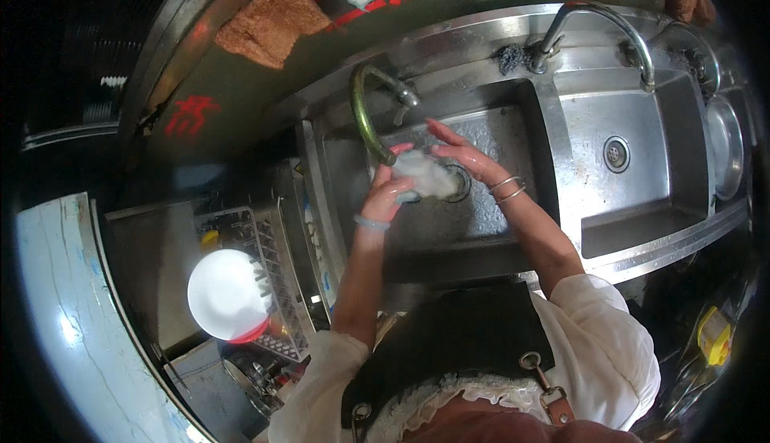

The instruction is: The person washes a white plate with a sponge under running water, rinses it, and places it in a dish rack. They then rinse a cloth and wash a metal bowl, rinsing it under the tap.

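Note:
My left hand (pixel 388 193) is under the mouth of a curved faucet (pixel 363 109), at the left side of a whitish, blurred wet cloth or similar soft thing (pixel 427 175). Whether its fingers grip this thing cannot be told. My right hand (pixel 466 151) is raised to the right of it, fingers apart, with nothing seen in it. The whitish thing is over the left basin of a stainless steel sink (pixel 481 214), partly covering the drain.
To the right lies a second basin (pixel 643 136) with its own faucet (pixel 607 9). A steel scourer (pixel 512 59) sits on the back ledge. Cloths (pixel 274 21) hang behind. White plates (pixel 228 295) stand at lower left beside a plastic crate (pixel 280 286).

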`<state>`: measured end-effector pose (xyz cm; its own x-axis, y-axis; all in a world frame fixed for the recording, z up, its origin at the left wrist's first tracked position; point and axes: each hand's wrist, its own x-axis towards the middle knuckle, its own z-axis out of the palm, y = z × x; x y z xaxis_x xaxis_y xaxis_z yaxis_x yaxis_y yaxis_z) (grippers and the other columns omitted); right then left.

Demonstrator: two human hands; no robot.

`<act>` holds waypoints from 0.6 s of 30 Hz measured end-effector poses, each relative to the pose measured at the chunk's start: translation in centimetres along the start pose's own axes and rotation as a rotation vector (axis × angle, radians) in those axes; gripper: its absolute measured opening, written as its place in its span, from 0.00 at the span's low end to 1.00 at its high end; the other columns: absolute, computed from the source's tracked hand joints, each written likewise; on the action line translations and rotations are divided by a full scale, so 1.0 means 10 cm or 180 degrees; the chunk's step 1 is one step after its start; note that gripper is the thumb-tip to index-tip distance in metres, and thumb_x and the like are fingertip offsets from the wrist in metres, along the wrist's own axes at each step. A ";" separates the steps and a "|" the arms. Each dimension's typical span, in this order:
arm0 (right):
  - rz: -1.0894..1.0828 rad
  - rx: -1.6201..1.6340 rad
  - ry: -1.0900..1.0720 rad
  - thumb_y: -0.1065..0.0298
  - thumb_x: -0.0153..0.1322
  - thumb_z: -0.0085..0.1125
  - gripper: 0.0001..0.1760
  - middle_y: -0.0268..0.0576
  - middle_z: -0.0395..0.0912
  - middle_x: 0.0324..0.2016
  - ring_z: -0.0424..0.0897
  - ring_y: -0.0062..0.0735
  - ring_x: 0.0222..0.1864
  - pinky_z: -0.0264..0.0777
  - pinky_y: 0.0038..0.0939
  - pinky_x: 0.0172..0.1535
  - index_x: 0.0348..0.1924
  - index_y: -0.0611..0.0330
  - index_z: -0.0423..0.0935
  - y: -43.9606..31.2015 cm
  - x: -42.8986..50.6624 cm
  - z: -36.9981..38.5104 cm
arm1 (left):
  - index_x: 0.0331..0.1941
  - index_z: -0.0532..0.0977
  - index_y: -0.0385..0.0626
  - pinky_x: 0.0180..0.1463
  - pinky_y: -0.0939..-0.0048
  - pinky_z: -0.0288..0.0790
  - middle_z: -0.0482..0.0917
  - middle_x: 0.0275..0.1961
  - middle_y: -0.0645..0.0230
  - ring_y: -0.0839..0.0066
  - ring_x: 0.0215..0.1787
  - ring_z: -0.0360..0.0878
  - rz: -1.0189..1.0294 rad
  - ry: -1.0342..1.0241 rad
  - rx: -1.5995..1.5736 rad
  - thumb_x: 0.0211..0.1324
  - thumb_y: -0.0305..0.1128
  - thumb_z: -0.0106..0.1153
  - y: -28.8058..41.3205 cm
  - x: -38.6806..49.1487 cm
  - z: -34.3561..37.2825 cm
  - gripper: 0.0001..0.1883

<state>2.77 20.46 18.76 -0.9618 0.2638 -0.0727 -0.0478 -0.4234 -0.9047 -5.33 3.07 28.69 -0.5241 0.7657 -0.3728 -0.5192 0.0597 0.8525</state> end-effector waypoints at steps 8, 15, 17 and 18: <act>0.0524 -0.0709 0.0036 0.66 0.67 0.60 0.20 0.42 0.79 0.39 0.77 0.26 0.40 0.73 0.30 0.43 0.51 0.60 0.74 -0.33 0.06 0.46 | 0.60 0.66 0.48 0.57 0.67 0.69 0.76 0.50 0.67 0.72 0.53 0.74 0.0352 0.0871 -0.0691 0.50 0.18 0.57 -0.28 0.25 -0.51 0.30; -0.0082 -0.3041 0.1122 0.58 0.63 0.61 0.20 0.54 0.79 0.23 0.79 0.61 0.27 0.74 0.51 0.33 0.45 0.55 0.71 -0.30 -0.13 1.08 | 0.51 0.72 0.46 0.51 0.69 0.73 0.77 0.46 0.69 0.75 0.48 0.76 0.0000 0.0986 -0.1479 0.68 0.39 0.47 -0.98 0.34 -0.28 0.14; 0.0085 -0.3162 0.1073 0.56 0.64 0.61 0.21 0.55 0.79 0.25 0.80 0.59 0.28 0.74 0.51 0.34 0.44 0.56 0.70 -0.19 -0.01 0.78 | 0.50 0.73 0.47 0.50 0.70 0.72 0.77 0.46 0.70 0.77 0.48 0.76 -0.0202 0.1151 -0.1077 0.68 0.40 0.48 -0.94 0.27 -0.19 0.14; 0.0249 -0.3198 0.1026 0.57 0.64 0.60 0.21 0.56 0.79 0.27 0.80 0.59 0.30 0.74 0.50 0.36 0.45 0.57 0.70 -0.13 0.04 0.63 | 0.50 0.73 0.47 0.50 0.71 0.72 0.77 0.45 0.70 0.77 0.47 0.76 -0.0221 0.1178 -0.0837 0.67 0.41 0.48 -0.88 0.25 -0.16 0.14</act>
<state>0.76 15.62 22.53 -0.8285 0.5468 -0.1205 0.3979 0.4236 -0.8137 -3.13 3.41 19.64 -0.6631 0.4824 -0.5723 -0.6903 -0.0985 0.7168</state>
